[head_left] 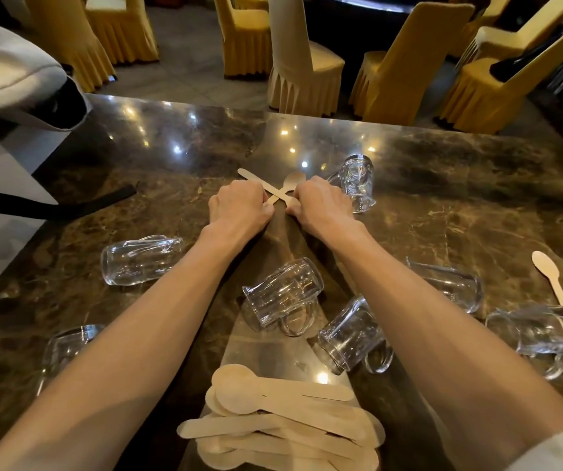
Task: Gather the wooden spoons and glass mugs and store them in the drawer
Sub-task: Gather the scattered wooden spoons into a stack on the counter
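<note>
While both fists close on two crossed spoons (275, 188), the left hand (239, 207) and right hand (321, 205) nearly touch just beside an upright mug (356, 183); nearer that mug's front lie tipped mugs (283, 294) and a spoon pile (283, 426).

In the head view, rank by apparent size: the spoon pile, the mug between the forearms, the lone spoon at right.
1. spoon pile, though it lies nearest the camera
2. mug between the forearms
3. lone spoon

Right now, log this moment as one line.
left hand: on crossed spoons | right hand: same | spoon pile: near edge | mugs: lying scattered
</note>
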`<state>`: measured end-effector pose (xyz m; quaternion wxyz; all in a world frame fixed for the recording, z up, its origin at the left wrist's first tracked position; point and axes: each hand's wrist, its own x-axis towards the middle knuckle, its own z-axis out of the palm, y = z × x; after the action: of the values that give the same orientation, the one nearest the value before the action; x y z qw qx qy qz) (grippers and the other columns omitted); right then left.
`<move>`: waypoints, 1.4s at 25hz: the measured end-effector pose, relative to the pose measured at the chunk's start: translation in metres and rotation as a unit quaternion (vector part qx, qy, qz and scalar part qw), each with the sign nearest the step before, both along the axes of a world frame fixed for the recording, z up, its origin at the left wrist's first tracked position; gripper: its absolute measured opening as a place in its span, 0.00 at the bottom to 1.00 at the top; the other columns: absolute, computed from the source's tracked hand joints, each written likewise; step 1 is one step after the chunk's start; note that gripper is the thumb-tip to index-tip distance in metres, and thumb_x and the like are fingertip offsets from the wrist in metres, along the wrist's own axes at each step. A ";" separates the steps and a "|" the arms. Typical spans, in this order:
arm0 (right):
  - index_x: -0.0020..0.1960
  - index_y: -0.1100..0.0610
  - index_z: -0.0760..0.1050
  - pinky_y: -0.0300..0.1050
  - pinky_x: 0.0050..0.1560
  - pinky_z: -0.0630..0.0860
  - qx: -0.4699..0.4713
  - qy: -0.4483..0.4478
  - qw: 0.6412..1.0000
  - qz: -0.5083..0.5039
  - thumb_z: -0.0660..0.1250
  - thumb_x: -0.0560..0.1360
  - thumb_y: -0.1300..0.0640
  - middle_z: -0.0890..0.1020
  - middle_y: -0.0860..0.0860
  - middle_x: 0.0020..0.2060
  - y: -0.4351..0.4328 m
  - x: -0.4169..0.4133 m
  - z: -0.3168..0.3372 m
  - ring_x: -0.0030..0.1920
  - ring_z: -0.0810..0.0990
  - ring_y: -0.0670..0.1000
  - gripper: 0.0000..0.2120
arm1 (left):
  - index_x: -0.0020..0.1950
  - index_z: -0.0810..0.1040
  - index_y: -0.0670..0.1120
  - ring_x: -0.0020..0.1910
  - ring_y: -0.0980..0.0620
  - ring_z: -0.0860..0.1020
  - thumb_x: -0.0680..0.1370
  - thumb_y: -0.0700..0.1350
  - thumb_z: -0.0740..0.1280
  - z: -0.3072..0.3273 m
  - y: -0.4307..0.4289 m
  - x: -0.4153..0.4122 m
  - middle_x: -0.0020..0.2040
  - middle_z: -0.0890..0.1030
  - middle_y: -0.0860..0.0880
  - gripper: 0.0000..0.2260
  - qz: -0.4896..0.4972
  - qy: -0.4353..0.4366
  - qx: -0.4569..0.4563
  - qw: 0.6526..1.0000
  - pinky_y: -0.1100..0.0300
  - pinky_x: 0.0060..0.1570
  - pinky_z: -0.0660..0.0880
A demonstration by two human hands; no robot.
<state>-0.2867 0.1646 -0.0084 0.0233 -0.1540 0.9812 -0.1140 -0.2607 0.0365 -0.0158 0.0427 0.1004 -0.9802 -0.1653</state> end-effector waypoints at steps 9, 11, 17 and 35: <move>0.55 0.57 0.77 0.50 0.44 0.69 -0.035 0.052 0.998 0.003 0.64 0.77 0.51 0.76 0.55 0.51 0.029 0.030 0.020 0.51 0.76 0.57 0.12 | 0.44 0.81 0.55 0.46 0.49 0.79 0.72 0.54 0.69 0.014 -0.015 0.025 0.42 0.82 0.53 0.05 -0.026 -0.011 0.094 0.995 0.51 0.51 0.76; 0.55 0.55 0.78 0.48 0.43 0.67 -0.054 0.060 0.997 0.002 0.63 0.77 0.50 0.77 0.53 0.50 0.037 0.041 0.027 0.50 0.76 0.56 0.12 | 0.40 0.80 0.56 0.43 0.52 0.79 0.71 0.55 0.70 0.019 -0.020 0.033 0.39 0.81 0.55 0.05 -0.028 -0.009 0.121 0.992 0.55 0.49 0.76; 0.57 0.51 0.78 0.46 0.43 0.70 -0.087 0.082 0.993 0.015 0.66 0.75 0.47 0.77 0.48 0.49 0.058 0.083 0.046 0.48 0.75 0.51 0.14 | 0.40 0.81 0.55 0.40 0.58 0.78 0.70 0.56 0.71 0.035 -0.028 0.063 0.35 0.79 0.60 0.06 -0.040 0.012 0.173 0.984 0.57 0.46 0.76; 0.64 0.45 0.72 0.36 0.47 0.72 -0.062 -0.023 0.988 0.140 0.63 0.74 0.44 0.75 0.42 0.57 0.089 0.219 0.044 0.48 0.74 0.41 0.19 | 0.47 0.81 0.56 0.40 0.65 0.78 0.71 0.54 0.70 0.052 -0.057 0.168 0.40 0.81 0.58 0.07 -0.095 0.052 0.252 0.962 0.68 0.35 0.71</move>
<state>-0.0681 0.2534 0.0356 0.0518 -0.2880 0.9404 -0.1734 -0.0926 -0.0200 0.0364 0.0514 0.0054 -0.9080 -0.4157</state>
